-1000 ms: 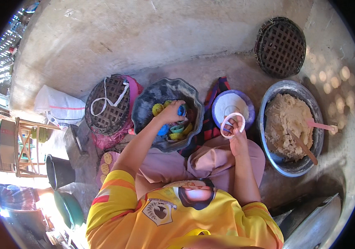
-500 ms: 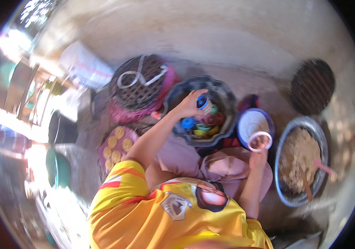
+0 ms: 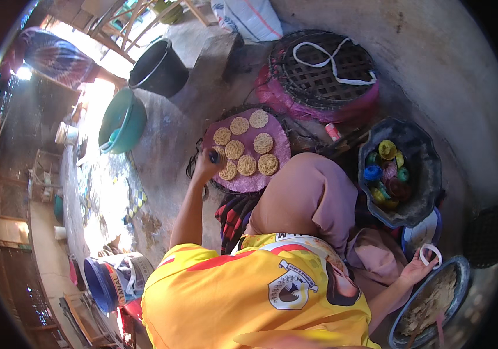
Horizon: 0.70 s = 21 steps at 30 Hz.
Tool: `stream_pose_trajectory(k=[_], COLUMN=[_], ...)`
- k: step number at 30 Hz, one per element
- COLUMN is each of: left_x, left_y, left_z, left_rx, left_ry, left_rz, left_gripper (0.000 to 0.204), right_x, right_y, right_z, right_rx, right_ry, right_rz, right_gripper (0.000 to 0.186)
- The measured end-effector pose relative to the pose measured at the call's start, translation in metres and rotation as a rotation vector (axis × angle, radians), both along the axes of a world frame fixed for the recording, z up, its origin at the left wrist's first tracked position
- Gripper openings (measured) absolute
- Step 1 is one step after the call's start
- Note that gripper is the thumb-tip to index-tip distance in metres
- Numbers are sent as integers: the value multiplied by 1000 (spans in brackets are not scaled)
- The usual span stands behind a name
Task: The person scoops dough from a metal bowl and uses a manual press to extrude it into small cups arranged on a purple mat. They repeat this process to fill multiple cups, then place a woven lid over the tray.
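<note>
My left hand (image 3: 203,167) is closed round a small dark object (image 3: 216,156), its kind hard to make out. This hand is over the left edge of a round pink tray (image 3: 263,134) where several flat, round, pale-yellow noodle-textured cakes (image 3: 247,166) lie apart from one another. Off to the right, my right hand (image 3: 415,270) grips a white ring (image 3: 438,256) beside an oval metal basin (image 3: 397,343) of pale dough-like mass (image 3: 432,305).
A dark scalloped basin (image 3: 422,152) with several coloured pieces sits at the right. Behind it is a pink-wrapped basket (image 3: 348,110) with a white cord on top. A black bucket (image 3: 164,78) and a green tub (image 3: 135,131) stand at the far left.
The view has turned left. My left hand has gone from the scalloped basin, with a blue object in its fingers, to the pink tray. My right hand still keeps the white ring.
</note>
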<state>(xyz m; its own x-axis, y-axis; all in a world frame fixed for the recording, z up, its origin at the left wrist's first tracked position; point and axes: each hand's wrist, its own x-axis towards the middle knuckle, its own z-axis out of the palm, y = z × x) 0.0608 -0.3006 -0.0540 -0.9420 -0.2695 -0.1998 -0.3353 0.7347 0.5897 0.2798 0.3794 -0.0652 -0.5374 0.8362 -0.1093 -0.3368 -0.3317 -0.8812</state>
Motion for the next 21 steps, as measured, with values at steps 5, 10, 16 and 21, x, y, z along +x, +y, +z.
stream_pose_trajectory(k=[5, 10, 16, 21], left_x=[60, 68, 55, -4], left_y=[24, 59, 39, -36], left_z=[-66, -77, -49, -42], left_rx=[47, -130, 44, -94], left_ry=[16, 109, -115, 51], left_rz=[-56, -63, -21, 94], left_gripper=[49, 59, 56, 50], right_x=[-7, -1, 7, 6], right_y=[3, 4, 13, 15], right_z=[-3, -9, -19, -22], right_rx=[125, 178, 148, 146], right_ry=[-75, -148, -105, -125], right_rz=[-65, -137, -115, -111], right_gripper=[47, 53, 53, 53])
